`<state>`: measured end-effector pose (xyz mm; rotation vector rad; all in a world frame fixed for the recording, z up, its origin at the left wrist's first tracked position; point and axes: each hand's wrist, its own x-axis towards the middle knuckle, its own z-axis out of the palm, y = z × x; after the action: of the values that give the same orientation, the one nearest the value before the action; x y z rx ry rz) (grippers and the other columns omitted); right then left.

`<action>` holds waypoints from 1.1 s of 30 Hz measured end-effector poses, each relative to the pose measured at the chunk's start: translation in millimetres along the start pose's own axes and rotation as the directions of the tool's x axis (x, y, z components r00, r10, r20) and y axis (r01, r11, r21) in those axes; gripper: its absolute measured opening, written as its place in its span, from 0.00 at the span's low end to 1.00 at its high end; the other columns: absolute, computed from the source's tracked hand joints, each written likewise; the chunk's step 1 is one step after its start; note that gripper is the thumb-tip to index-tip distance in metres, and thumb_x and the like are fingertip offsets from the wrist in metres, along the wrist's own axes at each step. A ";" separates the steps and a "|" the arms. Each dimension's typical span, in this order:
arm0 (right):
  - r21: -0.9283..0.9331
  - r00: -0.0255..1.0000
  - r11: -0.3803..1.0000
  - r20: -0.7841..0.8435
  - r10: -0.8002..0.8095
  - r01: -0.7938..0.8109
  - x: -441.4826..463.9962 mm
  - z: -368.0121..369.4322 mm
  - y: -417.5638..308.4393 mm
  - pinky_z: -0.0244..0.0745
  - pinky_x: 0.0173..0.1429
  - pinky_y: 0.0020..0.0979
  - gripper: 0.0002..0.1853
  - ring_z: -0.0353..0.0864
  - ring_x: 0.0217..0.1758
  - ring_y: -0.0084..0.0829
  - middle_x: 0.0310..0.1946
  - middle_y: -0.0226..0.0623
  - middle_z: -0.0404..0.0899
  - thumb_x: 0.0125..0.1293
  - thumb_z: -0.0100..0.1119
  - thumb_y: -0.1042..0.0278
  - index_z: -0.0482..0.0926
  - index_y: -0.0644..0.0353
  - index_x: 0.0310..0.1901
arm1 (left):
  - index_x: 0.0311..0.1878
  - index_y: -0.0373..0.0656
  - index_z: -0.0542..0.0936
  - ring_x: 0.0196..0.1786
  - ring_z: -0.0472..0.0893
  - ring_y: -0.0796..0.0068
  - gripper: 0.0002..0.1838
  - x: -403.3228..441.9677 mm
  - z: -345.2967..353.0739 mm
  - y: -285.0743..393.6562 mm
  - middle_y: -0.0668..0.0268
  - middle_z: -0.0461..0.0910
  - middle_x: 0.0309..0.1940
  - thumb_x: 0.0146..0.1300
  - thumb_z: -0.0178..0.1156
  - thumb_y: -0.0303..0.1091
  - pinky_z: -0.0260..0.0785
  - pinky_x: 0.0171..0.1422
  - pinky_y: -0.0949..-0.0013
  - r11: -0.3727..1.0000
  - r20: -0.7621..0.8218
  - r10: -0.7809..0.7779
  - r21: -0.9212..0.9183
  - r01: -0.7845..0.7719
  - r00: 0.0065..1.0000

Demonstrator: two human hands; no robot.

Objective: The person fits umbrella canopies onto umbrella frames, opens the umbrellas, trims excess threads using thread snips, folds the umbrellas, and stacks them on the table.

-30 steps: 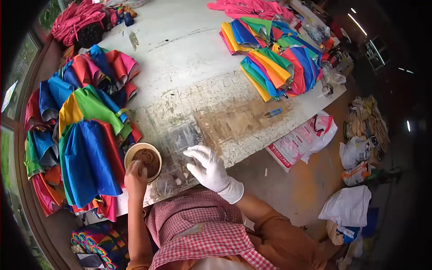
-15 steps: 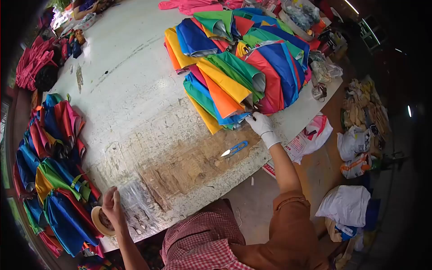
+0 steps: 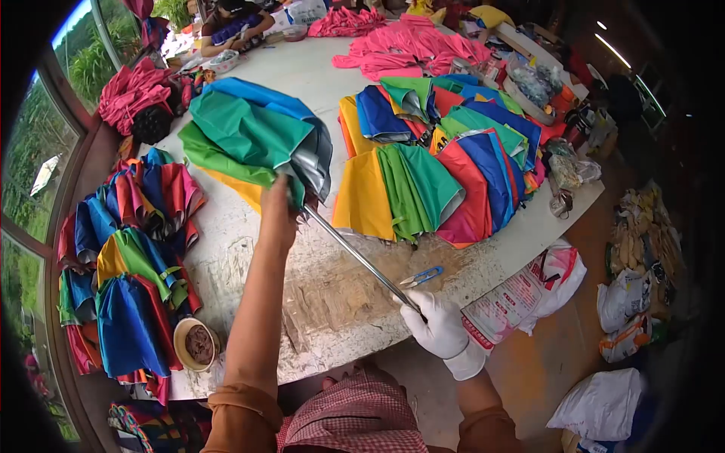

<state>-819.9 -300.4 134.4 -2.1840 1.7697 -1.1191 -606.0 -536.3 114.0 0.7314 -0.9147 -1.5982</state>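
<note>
My right hand [image 3: 436, 325], in a white glove, is closed on the lower end of a metal umbrella shaft [image 3: 359, 257]. The umbrella's loosely folded canopy [image 3: 253, 132], in green, blue and yellow with a silver inside, is held above the table to the left. My bare left hand [image 3: 279, 208] is closed at the canopy's lower edge near the shaft; its fingers are partly hidden and blurred. Blue-handled thread snips [image 3: 424, 276] lie on the table beside my right hand. A bowl of brown paste [image 3: 198, 346] stands left of my left forearm.
Several multicoloured umbrellas [image 3: 468, 177] are heaped on the worn white table [image 3: 332, 325], with another pile [image 3: 132, 317] along its left edge. Pink fabric [image 3: 415, 45] lies at the far end, where another person [image 3: 236, 26] sits. White sacks [image 3: 596, 404] stand on the floor at right.
An umbrella has come off the right pile and is now raised leftward between both hands. My left hand has moved from beside the bowl to the canopy. The head view has shifted.
</note>
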 end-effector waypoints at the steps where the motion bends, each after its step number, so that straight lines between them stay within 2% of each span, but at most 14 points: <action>1: -0.066 0.999 0.998 -0.042 -0.002 -0.001 -1.6 20.5 -18.3 0.62 0.17 0.32 0.14 0.70 0.12 0.30 0.13 0.30 0.70 0.63 0.57 0.63 0.76 0.62 0.47 | 0.55 0.37 0.64 0.40 0.80 0.64 0.24 -52.0 48.3 14.9 0.55 0.75 0.46 0.66 0.52 0.47 0.76 0.41 0.62 0.995 -0.140 0.016 0.101 -0.001 0.990; 2: 0.494 0.970 0.835 0.114 0.215 -0.243 -5.2 36.6 -37.4 0.60 0.17 0.29 0.16 0.67 0.11 0.27 0.12 0.27 0.67 0.65 0.54 0.63 0.73 0.62 0.51 | 0.55 0.39 0.64 0.41 0.79 0.62 0.22 -91.8 63.9 6.8 0.53 0.76 0.44 0.67 0.53 0.45 0.75 0.42 0.61 0.991 -0.198 -0.074 0.097 0.094 0.977; 3: 0.815 0.885 0.356 0.375 0.277 -0.457 -12.1 50.0 -56.2 0.58 0.17 0.27 0.19 0.64 0.10 0.23 0.11 0.24 0.64 0.68 0.51 0.63 0.69 0.62 0.56 | 0.55 0.39 0.64 0.39 0.80 0.66 0.22 -130.0 72.0 15.3 0.54 0.76 0.44 0.66 0.54 0.43 0.74 0.39 0.66 0.992 -0.163 -0.115 0.032 0.122 0.980; 4: 0.776 0.765 -0.235 0.625 0.155 -0.586 -16.2 60.0 -75.7 0.56 0.16 0.24 0.21 0.61 0.09 0.20 0.10 0.21 0.61 0.70 0.48 0.63 0.65 0.62 0.61 | 0.54 0.40 0.66 0.34 0.79 0.72 0.21 -150.7 63.3 30.2 0.58 0.77 0.38 0.68 0.51 0.46 0.71 0.33 0.72 0.994 -0.131 -0.108 0.010 0.111 0.985; 6: 0.443 0.784 -0.736 0.592 -0.190 -0.513 -38.5 64.9 -125.2 0.51 0.16 0.19 0.21 0.54 0.09 0.14 0.10 0.17 0.55 0.73 0.40 0.63 0.62 0.62 0.63 | 0.51 0.41 0.68 0.26 0.75 0.75 0.20 -162.9 35.6 67.2 0.63 0.76 0.30 0.69 0.48 0.48 0.66 0.26 0.75 0.980 -0.180 -0.013 -0.200 -0.023 0.984; 7: 0.390 0.795 -0.780 0.567 -0.216 -0.490 -51.8 66.7 -143.7 0.52 0.18 0.19 0.22 0.52 0.08 0.14 0.10 0.17 0.53 0.73 0.36 0.64 0.59 0.63 0.66 | 0.47 0.41 0.71 0.22 0.71 0.76 0.20 -160.2 24.2 77.6 0.65 0.74 0.27 0.70 0.46 0.50 0.62 0.22 0.73 0.967 -0.235 0.067 -0.225 -0.122 0.970; 10: 0.684 0.784 -0.461 0.619 -0.041 -0.565 -75.6 60.1 -180.2 0.53 0.17 0.20 0.20 0.52 0.08 0.14 0.11 0.17 0.57 0.73 0.38 0.67 0.65 0.64 0.63 | 0.36 0.39 0.71 0.20 0.75 0.75 0.14 -176.6 -3.1 101.8 0.63 0.76 0.25 0.68 0.50 0.42 0.67 0.23 0.73 0.967 -0.318 0.241 -0.005 -0.255 0.917; 12: 0.904 0.916 0.153 0.382 0.124 -0.398 -88.9 64.5 -199.3 0.55 0.17 0.24 0.18 0.56 0.08 0.19 0.11 0.21 0.62 0.71 0.44 0.69 0.70 0.65 0.59 | 0.34 0.39 0.73 0.20 0.77 0.74 0.15 -201.6 -11.5 117.1 0.63 0.77 0.23 0.67 0.53 0.43 0.70 0.23 0.72 0.953 -0.344 0.291 0.183 -0.240 0.893; 14: 0.697 0.994 0.710 0.051 0.092 -0.101 -99.7 66.5 -211.5 0.56 0.16 0.28 0.17 0.60 0.08 0.24 0.10 0.27 0.66 0.67 0.49 0.71 0.73 0.65 0.56 | 0.34 0.34 0.75 0.21 0.80 0.70 0.17 -222.7 -10.9 133.1 0.59 0.77 0.24 0.65 0.55 0.42 0.74 0.24 0.70 0.919 -0.389 0.351 0.316 -0.234 0.852; 16: 0.178 0.963 0.964 -0.219 -0.156 0.197 -99.0 63.6 -221.1 0.57 0.16 0.33 0.16 0.64 0.08 0.31 0.10 0.34 0.68 0.63 0.55 0.73 0.76 0.66 0.53 | 0.33 0.32 0.74 0.21 0.80 0.69 0.17 -231.2 -13.2 149.9 0.57 0.77 0.24 0.64 0.55 0.41 0.75 0.24 0.69 0.878 -0.375 0.447 0.357 -0.319 0.812; 17: 0.136 0.969 0.969 -0.166 -0.185 0.208 -101.8 57.5 -229.1 0.59 0.17 0.36 0.22 0.69 0.11 0.38 0.10 0.40 0.65 0.60 0.58 0.72 0.72 0.65 0.57 | 0.32 0.32 0.74 0.20 0.80 0.69 0.17 -237.4 -13.0 161.8 0.58 0.77 0.24 0.64 0.55 0.40 0.74 0.23 0.69 0.884 -0.380 0.441 0.340 -0.320 0.813; 24: 0.098 0.911 0.914 -0.177 -0.373 0.394 -108.1 -18.0 -278.1 0.63 0.18 0.35 0.26 0.70 0.11 0.38 0.13 0.40 0.69 0.59 0.56 0.75 0.66 0.69 0.61 | 0.32 0.35 0.75 0.20 0.77 0.68 0.12 -232.8 -7.4 301.2 0.61 0.76 0.21 0.65 0.52 0.34 0.77 0.29 0.68 0.884 -0.320 0.467 0.190 -0.427 0.824; 31: 0.187 0.904 0.886 -0.030 -0.427 0.425 -146.0 -72.4 -251.8 0.65 0.20 0.34 0.29 0.73 0.14 0.37 0.16 0.43 0.72 0.58 0.57 0.77 0.63 0.75 0.61 | 0.25 0.41 0.70 0.12 0.58 0.84 0.10 -226.0 1.3 367.0 0.72 0.63 0.12 0.64 0.48 0.31 0.45 0.15 0.76 0.871 -0.421 0.487 0.165 -0.463 0.765; 33: 0.382 0.901 0.837 0.024 -0.432 0.391 -149.8 -82.0 -242.8 0.67 0.22 0.32 0.29 0.74 0.16 0.39 0.17 0.44 0.72 0.59 0.57 0.76 0.63 0.72 0.63 | 0.29 0.41 0.71 0.11 0.53 0.86 0.11 -233.2 18.6 364.3 0.76 0.59 0.12 0.67 0.46 0.33 0.42 0.15 0.78 0.874 -0.420 0.486 0.206 -0.441 0.766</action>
<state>-682.0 -63.9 248.9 -2.3781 0.9553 -1.2571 -390.4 -341.6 435.0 0.8280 -0.7435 -0.8857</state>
